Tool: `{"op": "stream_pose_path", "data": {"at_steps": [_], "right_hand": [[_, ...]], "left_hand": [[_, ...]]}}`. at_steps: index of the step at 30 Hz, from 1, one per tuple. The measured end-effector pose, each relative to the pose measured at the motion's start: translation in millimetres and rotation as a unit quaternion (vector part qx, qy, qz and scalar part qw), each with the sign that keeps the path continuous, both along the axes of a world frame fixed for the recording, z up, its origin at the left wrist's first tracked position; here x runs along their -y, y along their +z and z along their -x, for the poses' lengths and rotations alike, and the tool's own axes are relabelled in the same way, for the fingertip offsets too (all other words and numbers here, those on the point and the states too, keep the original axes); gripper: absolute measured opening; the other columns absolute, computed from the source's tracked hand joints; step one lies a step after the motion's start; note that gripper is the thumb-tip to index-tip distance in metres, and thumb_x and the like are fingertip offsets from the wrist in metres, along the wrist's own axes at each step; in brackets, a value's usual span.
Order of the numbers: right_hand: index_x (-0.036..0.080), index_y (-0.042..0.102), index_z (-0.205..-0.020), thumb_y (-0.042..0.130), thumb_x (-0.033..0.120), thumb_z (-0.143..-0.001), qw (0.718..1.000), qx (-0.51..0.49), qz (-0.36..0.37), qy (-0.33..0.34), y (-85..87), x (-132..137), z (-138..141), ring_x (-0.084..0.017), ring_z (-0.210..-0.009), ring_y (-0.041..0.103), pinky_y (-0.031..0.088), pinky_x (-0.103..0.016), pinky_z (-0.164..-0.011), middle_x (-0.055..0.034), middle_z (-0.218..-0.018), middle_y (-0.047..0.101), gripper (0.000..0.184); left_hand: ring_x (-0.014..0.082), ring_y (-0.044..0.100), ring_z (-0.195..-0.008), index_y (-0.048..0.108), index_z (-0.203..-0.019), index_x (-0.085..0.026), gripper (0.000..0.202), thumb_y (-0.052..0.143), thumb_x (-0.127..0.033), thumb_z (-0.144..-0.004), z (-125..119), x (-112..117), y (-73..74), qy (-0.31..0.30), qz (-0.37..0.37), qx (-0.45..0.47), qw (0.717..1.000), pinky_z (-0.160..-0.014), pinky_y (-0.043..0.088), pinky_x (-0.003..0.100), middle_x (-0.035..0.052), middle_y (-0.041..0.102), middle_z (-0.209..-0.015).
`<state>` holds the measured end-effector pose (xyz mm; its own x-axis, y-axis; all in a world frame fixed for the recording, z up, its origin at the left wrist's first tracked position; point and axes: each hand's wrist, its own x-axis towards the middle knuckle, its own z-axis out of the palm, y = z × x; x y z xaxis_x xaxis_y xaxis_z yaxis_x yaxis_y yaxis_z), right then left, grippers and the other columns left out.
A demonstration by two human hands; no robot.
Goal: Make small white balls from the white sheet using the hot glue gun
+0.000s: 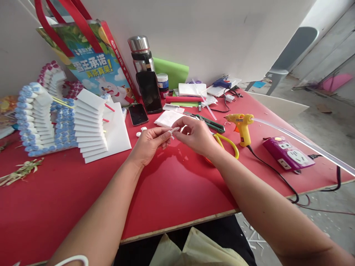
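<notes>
Over the middle of the red table (177,192), my left hand (152,142) pinches a small white strip (174,130) that looks like paper. My right hand (195,135) meets it, thumb and forefinger closed on the strip's other end. Just left of the fingers lie a few small white rolled pieces (141,132). Behind the hands rests a stack of white paper squares (169,119). Scissors with yellow handles (227,144) lie partly hidden under my right wrist, and a green box cutter (210,123) is beyond the right hand.
On the right are a yellow glue gun (241,125) with a long clear stick and a purple power strip (288,153). White stepped foam pieces (90,127) and blue-and-white rolled work (36,122) stand left. Phones (149,92), a steel flask (140,51) and a printed bag (94,62) are behind.
</notes>
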<state>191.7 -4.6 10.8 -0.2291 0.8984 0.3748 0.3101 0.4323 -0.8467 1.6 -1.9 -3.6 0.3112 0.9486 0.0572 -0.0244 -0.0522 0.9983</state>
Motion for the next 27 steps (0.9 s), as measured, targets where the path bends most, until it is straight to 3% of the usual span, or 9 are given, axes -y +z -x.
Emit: {"op": "stream_pose_path", "data": {"at_steps": [2, 4, 9, 14, 17, 21, 27], "right_hand": [[0.018, 0.066, -0.081, 0.063, 0.023, -0.083, 0.998, 0.042, -0.044, -0.019, -1.4, -0.1, -0.3, -0.012, -0.066, 0.055, 0.042, -0.026, -0.062, -0.0013, -0.082, 0.069, 0.006], [0.018, 0.066, -0.075, 0.064, 0.021, -0.083, 0.997, 0.046, -0.043, -0.034, -1.7, -0.3, -0.2, -0.012, -0.065, 0.055, 0.041, -0.026, -0.062, -0.0013, -0.075, 0.067, 0.009], [0.016, 0.067, -0.074, 0.066, 0.03, -0.087, 0.989, -0.081, 0.119, -0.014, 2.4, -0.5, 0.6, -0.011, -0.049, 0.05, 0.038, -0.025, -0.05, 0.001, -0.054, 0.06, 0.02], [0.017, 0.066, -0.082, 0.063, 0.053, -0.09, 0.971, -0.153, 0.185, -0.007, 4.8, -1.5, 0.5, -0.013, -0.051, 0.054, 0.038, -0.025, -0.044, -0.0016, -0.062, 0.063, 0.037], [0.017, 0.065, -0.077, 0.071, 0.059, -0.083, 0.981, -0.097, 0.166, -0.035, 2.9, -1.1, 1.5, -0.013, -0.058, 0.058, 0.041, -0.025, -0.049, -0.0033, -0.07, 0.066, 0.042], [0.018, 0.065, -0.082, 0.076, 0.043, -0.08, 0.996, -0.036, 0.074, -0.045, -2.1, 0.0, 3.5, -0.014, -0.066, 0.061, 0.043, -0.025, -0.057, -0.0027, -0.083, 0.07, 0.027], [0.017, 0.067, -0.079, 0.064, 0.025, -0.087, 0.998, -0.016, 0.04, -0.034, -3.2, -1.0, 3.2, -0.012, -0.059, 0.052, 0.039, -0.026, -0.057, 0.0003, -0.065, 0.062, 0.012]], "left_hand": [[0.0099, 0.048, -0.06, 0.079, -0.09, -0.018, 0.023, 0.079, -0.04, -0.083, 0.1, 0.7, 1.1, -0.003, -0.021, -0.039, 0.999, -0.06, 0.039, 0.025, 0.0003, 0.061, -0.069], [0.0101, 0.048, -0.06, 0.079, -0.088, -0.017, 0.023, 0.078, -0.04, -0.083, -0.8, 1.7, 2.2, -0.001, -0.035, -0.066, 0.997, -0.062, 0.039, 0.026, -0.0001, 0.06, -0.068], [0.0102, 0.048, -0.06, 0.079, -0.095, -0.017, 0.026, 0.075, -0.042, -0.086, -3.5, 2.6, 4.3, 0.009, -0.043, -0.061, 0.997, -0.062, 0.04, 0.026, -0.0001, 0.06, -0.069], [0.0097, 0.045, -0.06, 0.078, -0.098, -0.018, 0.026, 0.076, -0.041, -0.086, -0.6, 1.0, 1.6, 0.035, -0.059, -0.055, 0.996, -0.061, 0.037, 0.026, -0.0012, 0.057, -0.069], [0.0102, 0.045, -0.06, 0.078, -0.097, -0.019, 0.027, 0.077, -0.043, -0.085, -0.6, 1.4, 1.0, 0.056, -0.081, -0.073, 0.992, -0.06, 0.037, 0.026, -0.0012, 0.057, -0.068], [0.0121, 0.049, -0.066, 0.079, -0.1, -0.02, 0.027, 0.076, -0.042, -0.086, -4.1, 4.6, 4.7, 0.054, -0.127, -0.113, 0.984, -0.062, 0.039, 0.026, 0.0011, 0.063, -0.076], [0.0125, 0.048, -0.066, 0.079, -0.1, -0.021, 0.024, 0.072, -0.041, -0.089, -6.7, 6.8, 7.4, 0.045, -0.148, -0.148, 0.977, -0.064, 0.04, 0.027, 0.0007, 0.063, -0.077]]}}
